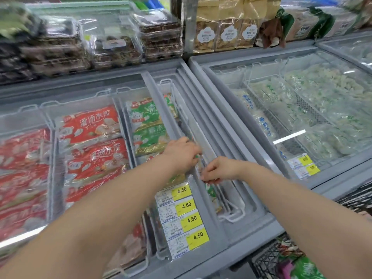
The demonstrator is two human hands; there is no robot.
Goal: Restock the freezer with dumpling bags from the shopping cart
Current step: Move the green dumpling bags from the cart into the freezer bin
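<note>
A green dumpling bag (211, 191) stands on edge in the open slot at the right end of the left freezer (237, 236), inside a white wire basket (231, 215). My left hand (181, 153) grips its far upper edge with curled fingers. My right hand (218, 171) pinches the nearer edge from above. Most of the bag is hidden by my hands and the lid frame. More green dumpling bags (150, 127) lie under the glass lid to the left. The black shopping cart (265, 260) at bottom right holds green bags (306, 268).
Red dumpling bags (90, 125) fill the left baskets under the glass lid. Yellow 4.50 price tags (187, 206) are stuck on the glass. A second freezer (302, 109) with pale bags stands on the right. Shelves above hold packaged goods (112, 47).
</note>
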